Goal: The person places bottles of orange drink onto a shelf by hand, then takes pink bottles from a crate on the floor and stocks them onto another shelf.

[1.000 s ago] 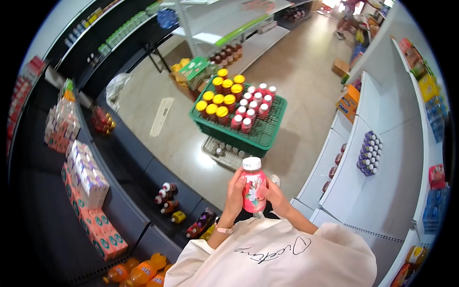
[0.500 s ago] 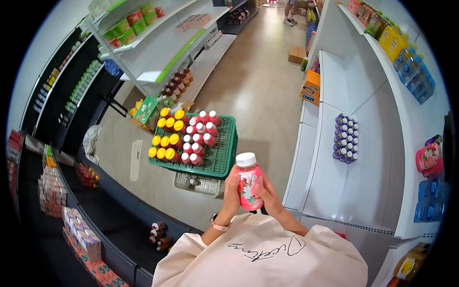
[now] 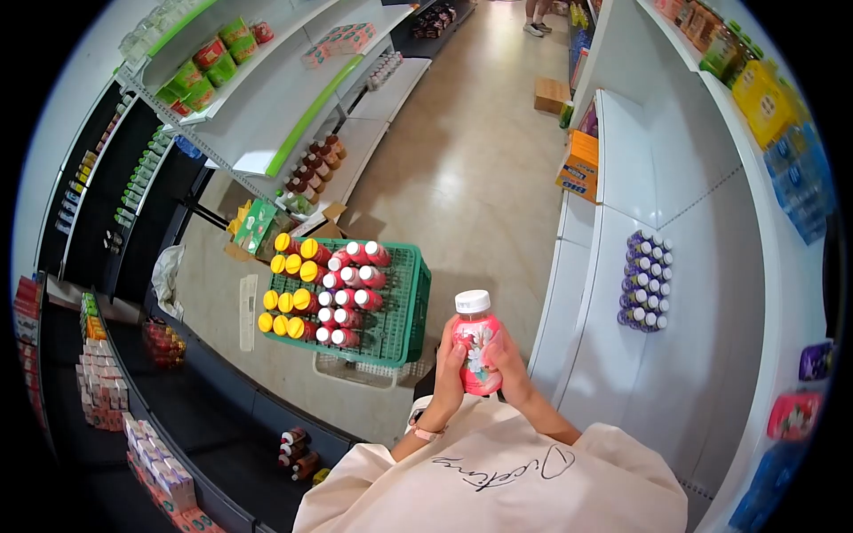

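Note:
A pink bottle (image 3: 478, 354) with a white cap and a flower print on its label stands upright between my two hands, in front of my body. My left hand (image 3: 450, 366) is closed around its left side. Against the right side, my right hand (image 3: 511, 366) grips the same bottle. Ahead and to the left is a green crate (image 3: 404, 302) carrying yellow-capped bottles (image 3: 294, 265) and white-capped pink-red bottles (image 3: 357, 277), set in rows.
On the white shelf (image 3: 595, 355) to my right stands a block of purple bottles with white caps (image 3: 647, 280). A grey-white basket (image 3: 355, 369) sits beneath the crate. An orange box (image 3: 579, 164) and a cardboard box (image 3: 551, 93) are farther up the aisle, near a person's legs (image 3: 537, 18).
The view has shifted, and the crate now appears slightly lower and farther left. My hands and the pink bottle sit a little to the right, the bottle still gripped by both.

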Motion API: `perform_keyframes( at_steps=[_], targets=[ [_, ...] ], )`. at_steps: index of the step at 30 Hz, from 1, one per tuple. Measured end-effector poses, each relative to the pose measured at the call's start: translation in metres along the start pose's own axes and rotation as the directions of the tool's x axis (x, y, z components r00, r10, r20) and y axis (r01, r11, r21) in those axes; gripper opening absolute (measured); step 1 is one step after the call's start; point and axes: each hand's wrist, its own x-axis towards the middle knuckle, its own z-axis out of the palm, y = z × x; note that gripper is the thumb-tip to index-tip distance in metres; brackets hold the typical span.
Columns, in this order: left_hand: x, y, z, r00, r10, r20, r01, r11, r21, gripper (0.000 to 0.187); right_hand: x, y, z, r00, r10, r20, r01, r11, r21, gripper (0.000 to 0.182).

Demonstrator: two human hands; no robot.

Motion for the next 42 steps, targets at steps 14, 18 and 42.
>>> perform_keyframes(
  at_steps=[14, 18, 42],
  targets=[
    [0.263, 0.038, 0.001, 0.991, 0.129, 0.029, -0.128, 0.991, -0.049, 0.057, 0.259, -0.085, -0.05, 0.989, 0.012, 0.145, 0.003, 0.995, -0.102, 0.047],
    [0.323, 0.038, -0.005, 0.989, 0.149, 0.003, -0.148, 0.986, -0.082, 0.059, 0.32, -0.1, -0.054, 0.987, 0.039, 0.153, -0.02, 0.992, -0.127, 0.049],
    [0.698, 0.102, -0.043, 0.9, 0.245, -0.361, -0.252, 0.967, 0.031, 0.063, 0.735, -0.168, -0.084, 0.902, 0.15, 0.404, -0.103, 0.985, -0.136, 0.044]
  ],
)
